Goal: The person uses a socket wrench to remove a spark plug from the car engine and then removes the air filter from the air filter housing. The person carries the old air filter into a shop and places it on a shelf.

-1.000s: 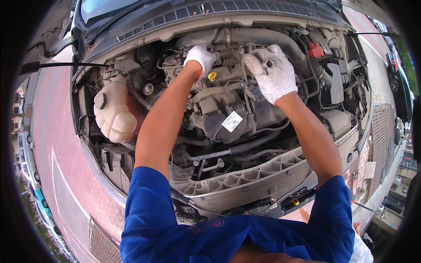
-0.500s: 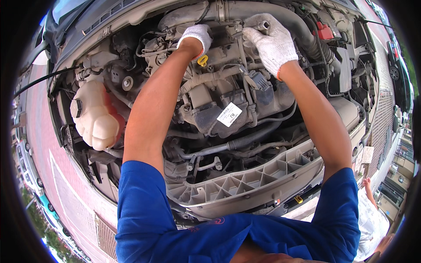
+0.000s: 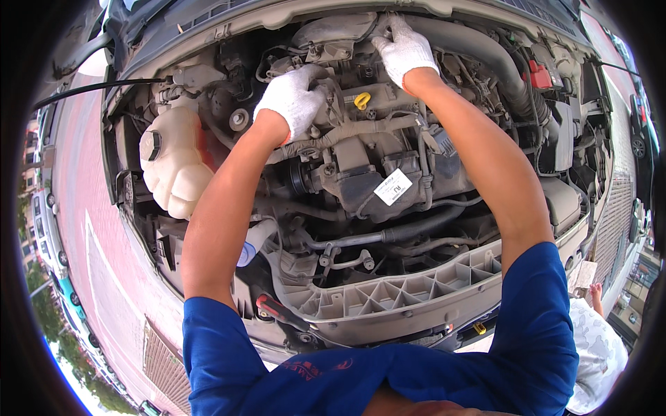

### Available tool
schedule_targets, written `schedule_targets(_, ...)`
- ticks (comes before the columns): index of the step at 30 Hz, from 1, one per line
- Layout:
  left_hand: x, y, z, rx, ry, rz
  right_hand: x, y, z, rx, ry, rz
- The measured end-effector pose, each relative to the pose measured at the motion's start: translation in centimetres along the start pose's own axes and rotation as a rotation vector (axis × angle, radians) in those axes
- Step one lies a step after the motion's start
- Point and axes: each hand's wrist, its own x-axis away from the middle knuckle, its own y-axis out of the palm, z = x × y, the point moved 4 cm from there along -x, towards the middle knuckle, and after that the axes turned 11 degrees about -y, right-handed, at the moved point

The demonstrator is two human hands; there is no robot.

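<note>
Inside the open engine bay, my left hand (image 3: 295,100), in a white knit glove, has its fingers curled over dusty parts at the upper middle of the engine, hiding what they grip. My right hand (image 3: 404,55), gloved alike, lies farther back beside a wide grey duct (image 3: 458,38), index finger stretched toward the rear edge and thumb apart. Between and below the hands sits a yellow ring handle (image 3: 361,100). A white label (image 3: 393,186) lies lower on the engine.
A translucent reservoir (image 3: 173,170) is at left, a red cover (image 3: 540,73) at right. A red-and-black handled object (image 3: 277,308) and a white-and-blue object (image 3: 248,246) lie near the front frame (image 3: 416,305). Another person (image 3: 596,353) in pale clothing is at lower right.
My left hand has come down and left from the engine's back. My right hand has moved up and back; the metal piece seen in it earlier no longer shows.
</note>
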Motion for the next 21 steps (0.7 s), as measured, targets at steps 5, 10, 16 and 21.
schedule_targets(5,2.5,-1.1,-0.7,0.09,0.017,0.015,-1.4,0.9,-0.2,0.105,0.02,-0.178)
schedule_targets(10,3.7,-2.3,0.4,0.091,-0.035,-0.061,-3.4,2.4,0.8,0.299,0.025,-0.355)
schedule_targets(16,4.9,-2.0,0.1,0.125,-0.055,-0.06,-4.4,3.1,1.1,0.258,-0.18,-0.411)
schedule_targets(21,7.3,-2.7,-0.5,0.034,0.059,0.021,-2.5,1.8,-1.0,0.294,-0.255,-0.594)
